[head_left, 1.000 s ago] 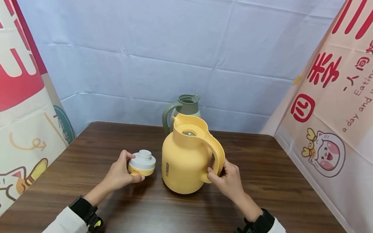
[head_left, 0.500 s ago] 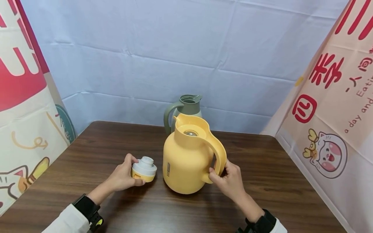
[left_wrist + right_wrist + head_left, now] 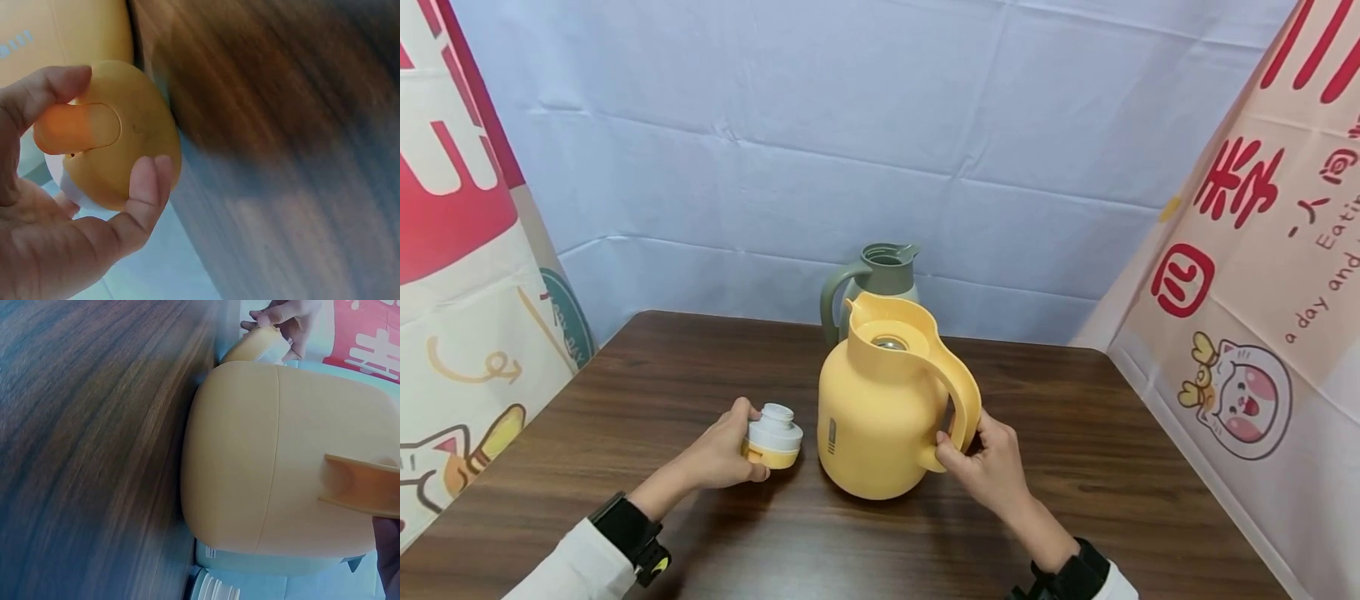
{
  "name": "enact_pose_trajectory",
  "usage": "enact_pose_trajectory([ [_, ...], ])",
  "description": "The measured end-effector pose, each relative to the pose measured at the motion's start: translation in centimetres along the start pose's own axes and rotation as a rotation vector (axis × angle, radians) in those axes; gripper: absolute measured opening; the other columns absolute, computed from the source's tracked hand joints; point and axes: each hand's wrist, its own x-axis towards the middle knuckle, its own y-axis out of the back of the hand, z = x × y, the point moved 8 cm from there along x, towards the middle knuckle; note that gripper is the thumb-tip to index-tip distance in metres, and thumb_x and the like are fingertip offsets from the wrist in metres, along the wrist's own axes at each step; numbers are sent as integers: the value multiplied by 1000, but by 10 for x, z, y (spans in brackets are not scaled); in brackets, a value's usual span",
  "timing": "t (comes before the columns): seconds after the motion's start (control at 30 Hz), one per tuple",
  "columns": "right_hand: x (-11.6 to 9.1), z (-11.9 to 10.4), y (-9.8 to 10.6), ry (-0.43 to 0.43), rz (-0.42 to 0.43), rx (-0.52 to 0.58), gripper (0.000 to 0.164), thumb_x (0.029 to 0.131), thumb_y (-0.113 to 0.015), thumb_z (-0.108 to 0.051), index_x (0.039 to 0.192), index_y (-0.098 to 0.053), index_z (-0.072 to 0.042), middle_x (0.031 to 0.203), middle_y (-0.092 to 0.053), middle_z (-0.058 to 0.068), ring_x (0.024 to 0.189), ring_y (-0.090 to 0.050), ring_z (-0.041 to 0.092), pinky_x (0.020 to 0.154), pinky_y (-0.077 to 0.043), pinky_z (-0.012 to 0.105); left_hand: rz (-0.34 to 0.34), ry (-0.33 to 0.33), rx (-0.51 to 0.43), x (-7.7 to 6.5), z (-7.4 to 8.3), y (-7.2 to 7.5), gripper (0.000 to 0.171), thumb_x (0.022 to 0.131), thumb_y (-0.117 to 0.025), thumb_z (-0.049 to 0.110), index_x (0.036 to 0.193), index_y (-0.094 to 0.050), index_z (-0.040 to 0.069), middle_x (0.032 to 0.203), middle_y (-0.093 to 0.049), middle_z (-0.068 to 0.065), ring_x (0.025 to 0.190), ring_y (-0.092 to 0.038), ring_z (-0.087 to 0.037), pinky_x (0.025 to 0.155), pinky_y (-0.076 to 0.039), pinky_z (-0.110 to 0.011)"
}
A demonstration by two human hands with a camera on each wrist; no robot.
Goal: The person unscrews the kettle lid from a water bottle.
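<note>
My left hand (image 3: 722, 452) grips a yellow and white pot lid (image 3: 775, 439), its white neck pointing up, just left of the yellow thermos jug (image 3: 872, 417). From the left wrist view, the lid's yellow top and orange lever (image 3: 75, 129) are visible between thumb and fingers. Whether the lid touches the table cannot be told. The jug stands upright, lidless, with a silvery opening inside its yellow neck. On its right side, my right hand (image 3: 992, 467) holds the lower part of the handle (image 3: 964, 400); some of its fingers are hidden behind that handle.
Close behind the yellow jug stands a green thermos jug (image 3: 886, 271), partly covered by it. A green part with a white threaded neck (image 3: 215, 589) lies low beside it in the right wrist view. Printed cloths hang at both sides of the brown table (image 3: 1060, 417).
My left hand has brought the lid slightly nearer to me and lower over the last second. The yellow jug and my right hand have stayed in place.
</note>
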Motion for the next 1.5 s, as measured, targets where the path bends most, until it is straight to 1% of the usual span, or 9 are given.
enact_pose_trajectory([
  [0.13,0,0,-1,-5,-4,-4,22,66,-60,16,74,-52,-3,57,-49,-4,43,-41,3,36,-33,18,21,-4,6,-4,-2,-1,66,53,-81,1,105,-40,1,112,-53,-22,92,-52,-29,72,-43,-41],
  [0.23,0,0,-1,-7,-2,-5,22,66,-60,16,74,-52,-3,57,-49,-4,43,-41,3,36,-33,18,30,28,2,-6,-5,0,70,49,-84,-1,105,-41,2,105,-56,-21,88,-55,-29,69,-45,-41],
  [0.5,0,0,-2,-16,-11,2,22,67,-60,16,74,-51,-4,58,-49,-4,44,-42,3,37,-35,18,0,123,24,-7,-14,-2,82,42,-94,14,101,-38,6,93,-58,-14,80,-54,-26,65,-43,-38],
  [0.7,0,1,-2,-39,-12,7,23,67,-61,16,73,-52,-4,58,-49,-4,44,-42,4,37,-35,19,-8,135,83,-7,-20,-6,87,38,-96,21,101,-38,7,90,-59,-13,78,-53,-25,64,-42,-38],
  [0.87,-3,5,-2,-135,-8,15,20,69,-61,16,73,-53,-2,59,-52,-2,45,-43,4,39,-36,20,-31,130,76,-6,-21,-8,85,39,-96,22,101,-39,8,92,-57,-13,78,-51,-25,63,-41,-37],
  [1.07,-11,21,-5,-357,-36,180,14,77,-56,18,78,-55,5,70,-62,15,55,-56,13,44,-44,24,-43,115,58,-7,-18,-9,81,44,-95,21,101,-39,7,94,-56,-13,79,-51,-25,64,-41,-37],
  [1.13,-11,24,-5,-397,-34,192,14,78,-56,18,77,-54,4,68,-61,14,55,-57,14,44,-44,25,-40,112,59,-7,-18,-9,80,44,-95,21,101,-39,7,94,-56,-13,79,-52,-25,64,-41,-37],
  [1.33,-10,22,-1,-406,-15,124,17,76,-60,16,75,-55,0,59,-51,-3,46,-44,7,39,-38,25,-36,114,74,-5,-16,-10,80,46,-94,21,103,-39,7,94,-56,-13,78,-52,-23,63,-41,-37],
  [1.5,-10,19,4,-416,16,101,19,75,-62,16,74,-55,-1,56,-48,-4,45,-41,6,39,-37,24,-46,98,62,1,-9,-15,79,47,-94,21,103,-40,8,93,-56,-12,79,-52,-22,66,-42,-37],
])
